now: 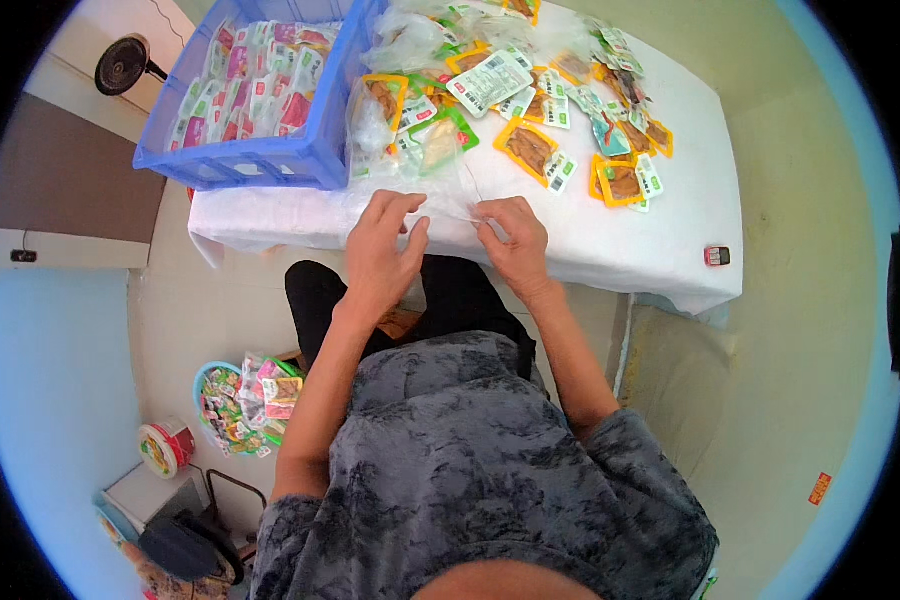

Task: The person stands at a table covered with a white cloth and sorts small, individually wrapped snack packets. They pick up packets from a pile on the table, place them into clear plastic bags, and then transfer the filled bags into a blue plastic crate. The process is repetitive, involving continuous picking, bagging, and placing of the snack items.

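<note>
A clear plastic bag (433,182) lies along the front of the white-covered table (660,240), partly over food pouches. My right hand (510,235) pinches the bag's near edge between thumb and fingers. My left hand (390,235) is at the bag's left part, fingers bent and apart, with nothing visible held in them. Just beyond lie an orange-edged pouch of brown food (525,150), a green pouch of pale food (440,142) and a white-backed pouch (490,82), with several more scattered behind.
A blue crate (240,170) of packets stands at the table's left. A small dark red device (717,256) lies near the right corner. On the floor are a basin (220,400) of packets and a bucket (166,448). A wall (790,350) borders the right side.
</note>
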Demonstrator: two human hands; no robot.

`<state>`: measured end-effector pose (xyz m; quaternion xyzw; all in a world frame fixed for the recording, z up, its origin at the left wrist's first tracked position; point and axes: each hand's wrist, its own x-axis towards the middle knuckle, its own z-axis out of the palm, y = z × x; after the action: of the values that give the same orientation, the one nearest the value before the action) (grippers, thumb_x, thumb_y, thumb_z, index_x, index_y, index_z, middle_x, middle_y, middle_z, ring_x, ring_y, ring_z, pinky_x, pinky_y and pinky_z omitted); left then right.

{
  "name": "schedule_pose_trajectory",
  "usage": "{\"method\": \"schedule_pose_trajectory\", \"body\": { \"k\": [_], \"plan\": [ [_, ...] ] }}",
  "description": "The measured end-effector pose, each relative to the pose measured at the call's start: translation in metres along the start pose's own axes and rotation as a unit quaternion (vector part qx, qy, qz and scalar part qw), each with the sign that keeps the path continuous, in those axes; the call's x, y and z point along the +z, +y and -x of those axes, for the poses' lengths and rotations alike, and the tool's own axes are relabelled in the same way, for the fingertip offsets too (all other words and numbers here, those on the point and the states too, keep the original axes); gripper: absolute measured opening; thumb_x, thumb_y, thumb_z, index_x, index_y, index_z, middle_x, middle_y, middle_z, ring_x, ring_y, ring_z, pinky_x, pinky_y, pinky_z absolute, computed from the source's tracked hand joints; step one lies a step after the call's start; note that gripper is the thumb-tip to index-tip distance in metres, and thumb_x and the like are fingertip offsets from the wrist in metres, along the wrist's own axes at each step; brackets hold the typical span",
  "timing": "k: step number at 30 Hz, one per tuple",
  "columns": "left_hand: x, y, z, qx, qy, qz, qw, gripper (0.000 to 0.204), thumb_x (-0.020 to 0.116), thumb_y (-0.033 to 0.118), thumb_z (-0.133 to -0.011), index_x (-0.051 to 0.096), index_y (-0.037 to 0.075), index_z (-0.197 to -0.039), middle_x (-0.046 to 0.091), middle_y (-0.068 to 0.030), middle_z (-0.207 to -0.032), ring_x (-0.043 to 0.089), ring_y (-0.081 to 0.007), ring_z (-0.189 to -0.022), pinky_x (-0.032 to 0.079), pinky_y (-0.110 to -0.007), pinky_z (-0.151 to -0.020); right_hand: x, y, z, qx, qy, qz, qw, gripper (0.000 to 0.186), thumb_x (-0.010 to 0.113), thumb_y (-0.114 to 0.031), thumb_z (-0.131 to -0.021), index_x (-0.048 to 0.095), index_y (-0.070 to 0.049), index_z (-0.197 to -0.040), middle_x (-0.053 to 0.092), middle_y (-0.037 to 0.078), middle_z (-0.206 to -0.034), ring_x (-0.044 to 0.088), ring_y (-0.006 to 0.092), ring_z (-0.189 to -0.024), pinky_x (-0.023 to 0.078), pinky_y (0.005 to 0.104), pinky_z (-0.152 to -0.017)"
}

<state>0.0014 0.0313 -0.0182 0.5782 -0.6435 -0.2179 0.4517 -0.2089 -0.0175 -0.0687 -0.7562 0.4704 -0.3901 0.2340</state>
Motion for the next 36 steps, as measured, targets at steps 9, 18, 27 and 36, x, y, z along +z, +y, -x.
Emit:
{"method": "schedule_pose_trajectory", "body": {
  "k": [9, 18, 27, 36],
  "plan": [
    [0.005, -0.059, 0.011, 0.068, -0.094, -0.141, 0.983, 0.026, 0.073, 0.007, -0.079, 0.067, 0.006, -0.104, 0.062, -0.0088, -0.108, 0.056, -0.0318, -0.106, 0.047, -0.043, -0.088, -0.03, 0.01, -0.034, 0.239, -0.225, 0.008, 0.945, 0.045, 0.058, -0.052, -0.094, 0.072, -0.01, -0.092, 0.069, 0.009, -0.078, 0.066, 0.0284, -0.077, 0.051, 0.0412, -0.069],
    [-0.001, -0.067, 0.015, 0.069, -0.12, -0.166, 0.976, 0.017, 0.073, 0.009, -0.08, 0.066, 0.008, -0.096, 0.063, -0.0063, -0.11, 0.056, -0.0307, -0.102, 0.045, -0.042, -0.085, 0.02, 0.049, -0.07, 0.33, -0.035, -0.259, 0.907, 0.042, 0.062, -0.036, -0.098, 0.07, 0.002, -0.079, 0.068, 0.012, -0.071, 0.067, 0.0177, -0.064, 0.051, 0.0322, -0.058],
    [-0.002, -0.021, -0.006, -0.087, -0.036, 0.013, 0.995, 0.023, 0.076, 0.021, -0.088, 0.066, 0.003, -0.096, 0.065, -0.0049, -0.085, 0.06, -0.0159, -0.077, 0.048, -0.032, -0.071, 0.041, 0.016, -0.061, 0.3, -0.17, -0.334, 0.877, 0.034, 0.06, -0.029, -0.1, 0.067, 0.002, -0.09, 0.069, 0.008, -0.078, 0.065, 0.0121, -0.062, 0.052, 0.0262, -0.056],
    [0.036, -0.058, -0.034, -0.209, -0.1, -0.094, 0.968, 0.037, 0.078, 0.036, -0.084, 0.061, 0.003, -0.082, 0.062, -0.0077, -0.074, 0.059, -0.0172, -0.069, 0.048, -0.034, -0.065, 0.039, 0.003, -0.081, 0.145, -0.259, -0.212, 0.931, 0.029, 0.062, -0.025, -0.095, 0.073, 0.0, -0.09, 0.069, 0.006, -0.075, 0.06, 0.0112, -0.066, 0.05, 0.03, -0.063]
  ]
}}
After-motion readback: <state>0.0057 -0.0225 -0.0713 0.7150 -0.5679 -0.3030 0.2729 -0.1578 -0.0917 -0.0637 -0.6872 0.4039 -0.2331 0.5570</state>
